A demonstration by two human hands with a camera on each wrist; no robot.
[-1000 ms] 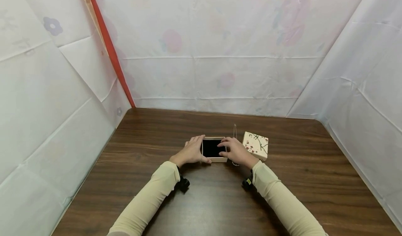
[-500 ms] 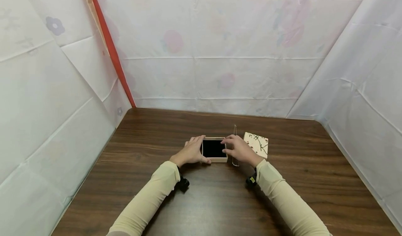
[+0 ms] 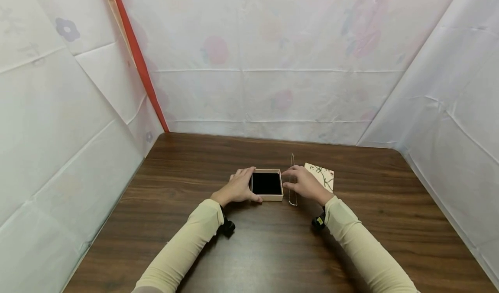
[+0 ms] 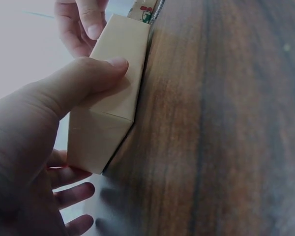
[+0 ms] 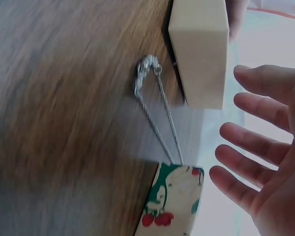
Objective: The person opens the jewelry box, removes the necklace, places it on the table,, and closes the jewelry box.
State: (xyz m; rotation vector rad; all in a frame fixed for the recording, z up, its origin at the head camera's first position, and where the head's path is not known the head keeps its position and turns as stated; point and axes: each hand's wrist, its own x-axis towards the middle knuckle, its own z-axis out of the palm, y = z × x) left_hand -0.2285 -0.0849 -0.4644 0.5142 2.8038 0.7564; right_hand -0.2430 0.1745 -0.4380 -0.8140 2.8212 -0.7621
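An open cream gift box (image 3: 269,198) with a black pad inside (image 3: 267,183) sits mid-table. My left hand (image 3: 237,187) grips its left end, thumb on the near wall and fingers round the far side; the left wrist view shows the thumb (image 4: 105,76) pressed on the cream wall. To the box's right, my right hand (image 3: 306,184) hovers with relaxed, spread fingers and holds nothing. Beneath those fingers a silver chain necklace (image 5: 146,69) lies stretched out on the table, its clustered beads at the near end.
Right of the necklace lies the cream box lid (image 3: 323,176) with a branch and red-berry print, partly covered by the right hand. Pale floral sheets (image 3: 304,59) wall in the dark wooden table (image 3: 257,249) at the back and both sides.
My right hand has drawn back rightward from over the box's black pad to above the necklace and lid. The left hand keeps its grip, and the box stays in place.
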